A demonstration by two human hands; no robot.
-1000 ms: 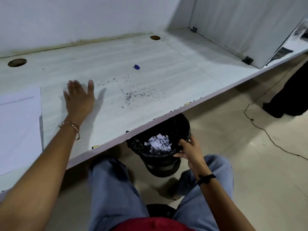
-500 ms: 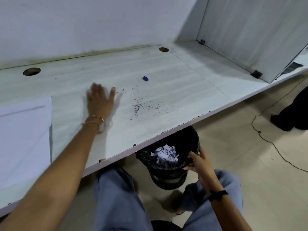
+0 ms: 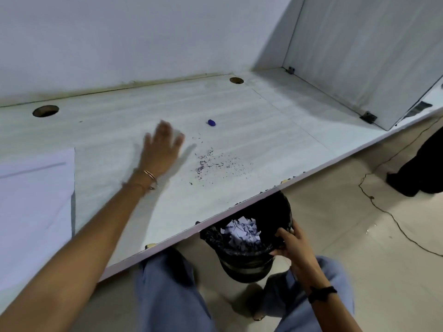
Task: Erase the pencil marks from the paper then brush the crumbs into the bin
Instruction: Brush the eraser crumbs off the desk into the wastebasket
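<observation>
1. Stage: I judge the erasing finished and the brushing in hand. The scattered dark purple eraser crumbs (image 3: 215,164) lie loose on the white laminate table (image 3: 275,130), between its middle and its front edge. A small blue eraser (image 3: 211,122) sits apart, behind them.
2. The white paper sheet (image 3: 36,207) lies at the table's far left, well apart from the crumbs. I cannot tell whether any marks remain on it.
3. Left-hand grip (image 3: 163,149): fingers straight and spread, holding nothing, low over the table just left of the crumbs. It is blurred, so I cannot confirm contact with the surface.
4. Right-hand grip (image 3: 291,243): fingers curled round the near rim of the round black bin lined with a black plastic bag (image 3: 242,267). The bin is held below the table's front edge, its mouth partly tucked under. Torn white paper scraps (image 3: 242,231) lie inside.
5. Handling, crumbs: I judge them fine, weightless and apt to roll and scatter. They cannot be pinched. A flat palm or the hand's edge, swept towards the table's edge above the bin, suits them.
6. Handling, bin: likely light. The liner looks soft and slippery, so hold belongs on the stiff rim.
7. Risk: crumbs leaving the edge beside the bin's mouth would land on the floor.
</observation>
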